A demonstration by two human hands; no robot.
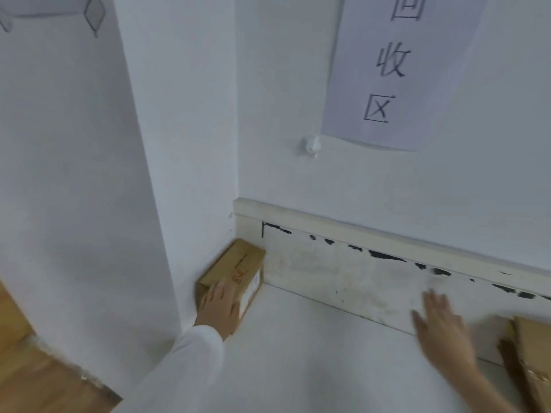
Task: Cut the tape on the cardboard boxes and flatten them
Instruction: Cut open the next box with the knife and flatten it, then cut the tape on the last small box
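A small brown cardboard box [238, 265] with red writing and a white label lies on the white floor, tucked into the corner of two white walls. My left hand [220, 307], in a white sleeve, rests on the box's near end with fingers over its top. My right hand [441, 326] hovers blurred over the floor to the right, fingers spread, holding nothing. More brown cardboard [533, 353] lies at the right edge, just right of that hand and partly cut off.
A scuffed white skirting board [357, 272] runs along the back wall. A paper sign [396, 67] with black characters hangs above it. A white wall column [89, 174] stands at the left, with wooden flooring [29, 380] beyond it.
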